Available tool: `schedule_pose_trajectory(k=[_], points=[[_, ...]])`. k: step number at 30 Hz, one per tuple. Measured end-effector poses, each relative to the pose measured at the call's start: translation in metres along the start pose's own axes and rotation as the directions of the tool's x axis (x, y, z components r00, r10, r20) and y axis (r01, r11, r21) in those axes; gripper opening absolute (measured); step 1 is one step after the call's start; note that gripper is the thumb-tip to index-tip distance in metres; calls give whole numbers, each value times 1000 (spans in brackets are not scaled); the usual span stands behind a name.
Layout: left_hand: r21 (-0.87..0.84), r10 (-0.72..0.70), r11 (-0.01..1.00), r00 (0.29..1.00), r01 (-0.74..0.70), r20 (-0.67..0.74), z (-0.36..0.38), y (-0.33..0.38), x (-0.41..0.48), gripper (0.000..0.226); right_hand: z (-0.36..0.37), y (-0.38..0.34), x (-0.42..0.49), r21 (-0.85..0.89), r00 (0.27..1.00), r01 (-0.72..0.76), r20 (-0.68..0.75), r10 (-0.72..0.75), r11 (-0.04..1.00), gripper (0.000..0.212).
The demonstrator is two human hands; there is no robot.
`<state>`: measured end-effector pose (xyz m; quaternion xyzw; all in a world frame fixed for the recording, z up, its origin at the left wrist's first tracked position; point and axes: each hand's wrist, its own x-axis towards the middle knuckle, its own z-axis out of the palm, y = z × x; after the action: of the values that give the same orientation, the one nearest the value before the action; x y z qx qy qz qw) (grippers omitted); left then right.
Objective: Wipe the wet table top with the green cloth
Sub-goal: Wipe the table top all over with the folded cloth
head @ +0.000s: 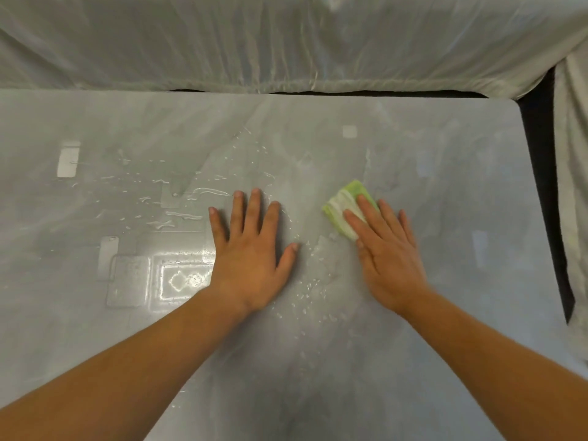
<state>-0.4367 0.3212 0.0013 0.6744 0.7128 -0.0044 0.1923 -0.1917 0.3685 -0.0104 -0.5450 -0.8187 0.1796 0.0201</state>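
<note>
A folded green and white cloth lies on the glossy grey table top, right of the middle. My right hand presses flat on its near part with straight fingers; the cloth's far left end sticks out past the fingertips. My left hand rests flat on the table with fingers spread, a hand's width left of the cloth. Water drops and streaks lie left of and beyond my left hand. More drops sit between the two hands.
A pale sheet hangs behind the table's far edge and down the right side. A dark gap runs along the table's right edge. Ceiling lights reflect brightly on the wet surface at left.
</note>
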Motion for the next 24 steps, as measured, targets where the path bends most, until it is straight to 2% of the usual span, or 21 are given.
schedule_pose_trajectory(k=[2,3,6,8,11,13,17,19,24], points=[[-7,12,1000,1000,-12,5,3,3,-17,73,11,-20,-20,-4,993,-107,-47,107,994,54],[-4,14,1000,1000,-14,21,6,3,-25,73,18,-31,-33,-29,993,-110,-46,109,993,56],[10,23,1000,999,-23,47,14,-2,-36,72,27,-46,-51,-103,999,30,33,-26,994,56],[-8,29,1000,999,-28,26,17,-6,-35,69,19,-38,-26,-122,991,117,72,-109,986,53],[-35,49,998,999,-48,17,20,-9,-33,70,10,-35,23,-140,997,79,33,-76,987,52],[-25,68,997,997,-68,29,20,-11,-37,72,16,-45,23,-141,999,46,-9,-47,989,52],[15,36,999,999,-36,28,16,-13,-47,73,24,-55,-14,-167,976,211,89,-199,963,55],[21,12,1000,1000,-13,21,17,-13,-51,73,17,-53,4,-170,964,257,122,-238,951,55],[-114,-14,993,1000,11,-28,17,-12,-50,72,16,-79,67,-113,993,107,51,-102,988,62]])
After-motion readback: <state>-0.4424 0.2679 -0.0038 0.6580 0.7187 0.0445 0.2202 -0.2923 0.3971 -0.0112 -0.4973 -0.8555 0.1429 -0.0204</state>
